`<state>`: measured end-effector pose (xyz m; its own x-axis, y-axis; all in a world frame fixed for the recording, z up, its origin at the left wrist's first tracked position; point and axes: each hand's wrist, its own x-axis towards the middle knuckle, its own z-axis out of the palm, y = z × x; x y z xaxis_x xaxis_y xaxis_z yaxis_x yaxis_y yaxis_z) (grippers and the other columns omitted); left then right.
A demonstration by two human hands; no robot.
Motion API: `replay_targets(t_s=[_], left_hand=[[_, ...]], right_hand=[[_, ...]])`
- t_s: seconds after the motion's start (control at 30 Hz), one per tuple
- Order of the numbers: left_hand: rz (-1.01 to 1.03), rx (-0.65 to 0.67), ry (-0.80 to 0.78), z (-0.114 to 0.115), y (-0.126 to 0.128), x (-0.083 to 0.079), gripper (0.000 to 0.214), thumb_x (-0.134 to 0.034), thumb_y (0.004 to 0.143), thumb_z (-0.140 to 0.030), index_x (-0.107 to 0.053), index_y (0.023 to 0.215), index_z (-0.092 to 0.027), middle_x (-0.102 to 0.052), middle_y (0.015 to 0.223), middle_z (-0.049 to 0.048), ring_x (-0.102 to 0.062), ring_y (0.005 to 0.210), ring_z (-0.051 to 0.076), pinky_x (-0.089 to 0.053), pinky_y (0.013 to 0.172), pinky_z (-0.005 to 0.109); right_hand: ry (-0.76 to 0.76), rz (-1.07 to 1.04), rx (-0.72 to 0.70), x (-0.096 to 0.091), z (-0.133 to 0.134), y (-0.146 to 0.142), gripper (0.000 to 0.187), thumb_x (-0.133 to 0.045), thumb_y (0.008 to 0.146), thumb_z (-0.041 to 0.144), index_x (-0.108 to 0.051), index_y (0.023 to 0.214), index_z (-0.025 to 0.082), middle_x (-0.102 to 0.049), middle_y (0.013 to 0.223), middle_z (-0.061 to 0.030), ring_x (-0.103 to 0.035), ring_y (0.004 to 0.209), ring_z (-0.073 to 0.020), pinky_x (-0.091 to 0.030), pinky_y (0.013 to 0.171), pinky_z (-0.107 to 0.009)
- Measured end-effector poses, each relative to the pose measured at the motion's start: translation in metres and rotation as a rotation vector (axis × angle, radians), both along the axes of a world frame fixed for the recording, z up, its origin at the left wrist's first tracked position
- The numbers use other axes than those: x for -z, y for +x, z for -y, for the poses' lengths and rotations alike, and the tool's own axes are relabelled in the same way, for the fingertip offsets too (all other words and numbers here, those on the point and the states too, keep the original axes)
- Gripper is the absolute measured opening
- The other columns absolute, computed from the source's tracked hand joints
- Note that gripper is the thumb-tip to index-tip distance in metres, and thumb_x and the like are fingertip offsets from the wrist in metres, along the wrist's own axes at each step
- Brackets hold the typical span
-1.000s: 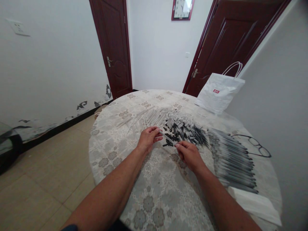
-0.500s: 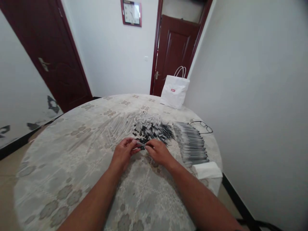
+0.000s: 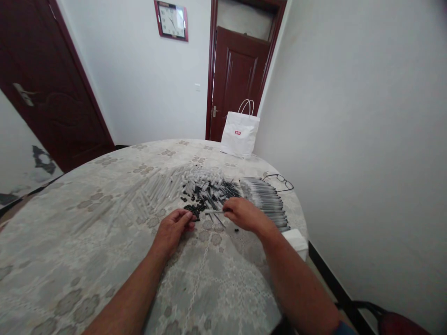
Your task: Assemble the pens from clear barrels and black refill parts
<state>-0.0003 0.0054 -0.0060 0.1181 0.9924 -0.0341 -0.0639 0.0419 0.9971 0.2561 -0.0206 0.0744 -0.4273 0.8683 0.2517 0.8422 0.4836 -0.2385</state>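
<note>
My right hand (image 3: 244, 214) has its thumb and fingers closed on one end of a slim pale pen (image 3: 214, 212), which points left across the table. My left hand (image 3: 173, 229) is left of it, fingertips pinched together beside a small heap of black plugs (image 3: 194, 209); whatever they hold is too small to make out. Beyond both hands lies a loose pile of black-and-white pen parts (image 3: 209, 188) with thin dark refills (image 3: 231, 188). Clear pen barrels (image 3: 157, 188) spread out to the left. Right of my right hand, assembled-looking pens (image 3: 263, 197) lie side by side in a row.
A patterned cloth covers the round table (image 3: 209, 288). Black-framed glasses (image 3: 281, 181) lie behind the pen row, and a folded white tissue (image 3: 296, 243) is at its near end. One black plug (image 3: 236, 230) sits apart. At the back stands a white paper bag (image 3: 240, 134).
My hands have come apart from where they met; the right has moved right with the pen, while the left stays by the black plugs. The camera view has turned rightward.
</note>
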Motion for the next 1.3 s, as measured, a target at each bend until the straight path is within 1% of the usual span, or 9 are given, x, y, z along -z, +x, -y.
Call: replay_targets(t_s=[0.1, 0.2, 0.3, 0.37, 0.53, 0.7, 1.0, 1.13, 1.3], left_hand=[[-0.002, -0.001, 0.0, 0.001, 0.001, -0.002, 0.039, -0.073, 0.074, -0.053, -0.068, 0.089, -0.017, -0.075, 0.091, 0.0084, -0.065, 0.065, 0.015, -0.052, 0.058, 0.023], [-0.015, 0.013, 0.004, 0.002, 0.001, -0.006, 0.04, -0.071, 0.076, -0.054, -0.067, 0.089, -0.017, -0.074, 0.089, 0.0076, -0.064, 0.064, 0.015, -0.051, 0.057, 0.023], [-0.029, 0.019, 0.001, 0.003, 0.001, -0.009, 0.039, -0.07, 0.076, -0.054, -0.067, 0.089, -0.017, -0.074, 0.086, 0.0066, -0.064, 0.063, 0.014, -0.051, 0.058, 0.024], [-0.037, 0.01, 0.003, 0.003, 0.001, -0.01, 0.039, -0.07, 0.076, -0.054, -0.068, 0.089, -0.017, -0.074, 0.084, 0.0062, -0.063, 0.062, 0.014, -0.051, 0.058, 0.024], [-0.031, 0.006, 0.003, 0.003, 0.002, -0.009, 0.04, -0.071, 0.075, -0.055, -0.067, 0.088, -0.017, -0.074, 0.084, 0.0062, -0.063, 0.061, 0.013, -0.05, 0.057, 0.024], [-0.024, 0.004, 0.011, 0.001, 0.002, -0.007, 0.042, -0.07, 0.074, -0.056, -0.067, 0.088, -0.017, -0.074, 0.087, 0.007, -0.063, 0.062, 0.014, -0.051, 0.057, 0.024], [-0.036, 0.019, 0.031, -0.001, 0.002, -0.002, 0.039, -0.068, 0.078, -0.054, -0.068, 0.088, -0.017, -0.074, 0.086, 0.0074, -0.062, 0.061, 0.014, -0.05, 0.056, 0.024], [-0.007, 0.006, 0.035, -0.001, 0.003, 0.001, 0.037, -0.067, 0.078, -0.053, -0.067, 0.087, -0.017, -0.074, 0.086, 0.0071, -0.062, 0.06, 0.013, -0.05, 0.056, 0.025], [0.048, 0.023, 0.036, -0.002, 0.003, 0.003, 0.033, -0.068, 0.078, -0.05, -0.066, 0.085, -0.018, -0.074, 0.085, 0.0062, -0.061, 0.06, 0.013, -0.05, 0.056, 0.024]], right_hand=[[0.058, -0.024, 0.096, -0.009, 0.002, 0.038, 0.014, -0.059, 0.089, 0.019, -0.069, 0.098, 0.022, -0.071, 0.094, -0.0046, -0.062, 0.087, -0.0178, -0.043, 0.077, -0.027], [0.123, 0.038, 0.227, -0.008, -0.001, 0.084, 0.015, -0.057, 0.089, 0.018, -0.069, 0.097, 0.019, -0.069, 0.095, -0.0069, -0.061, 0.091, -0.0192, -0.043, 0.085, -0.029], [0.197, 0.094, 0.348, 0.003, -0.01, 0.126, 0.017, -0.057, 0.088, 0.018, -0.069, 0.1, 0.017, -0.068, 0.101, -0.0095, -0.059, 0.099, -0.0211, -0.042, 0.093, -0.032], [0.189, 0.137, 0.412, 0.014, -0.015, 0.146, 0.017, -0.057, 0.088, 0.019, -0.07, 0.098, 0.017, -0.068, 0.1, -0.0095, -0.058, 0.101, -0.0218, -0.041, 0.095, -0.034], [0.134, 0.209, 0.52, 0.034, -0.021, 0.169, 0.021, -0.056, 0.088, 0.021, -0.072, 0.103, 0.019, -0.068, 0.104, -0.01, -0.058, 0.102, -0.0222, -0.04, 0.095, -0.033], [0.127, 0.249, 0.534, 0.04, -0.02, 0.17, 0.023, -0.054, 0.089, 0.02, -0.071, 0.104, 0.019, -0.067, 0.105, -0.0099, -0.058, 0.104, -0.0219, -0.04, 0.095, -0.032], [0.189, 0.241, 0.552, 0.038, -0.011, 0.153, 0.023, -0.052, 0.09, 0.02, -0.071, 0.103, 0.016, -0.068, 0.104, -0.0118, -0.058, 0.105, -0.024, -0.042, 0.096, -0.034], [0.26, 0.147, 0.466, 0.028, -0.011, 0.121, 0.023, -0.049, 0.092, 0.021, -0.07, 0.101, 0.016, -0.069, 0.102, -0.0108, -0.059, 0.101, -0.0231, -0.043, 0.096, -0.034], [0.147, 0.113, 0.296, 0.009, -0.021, 0.05, 0.023, -0.049, 0.094, 0.023, -0.069, 0.104, 0.018, -0.069, 0.102, -0.0075, -0.061, 0.098, -0.019, -0.042, 0.092, -0.028]])
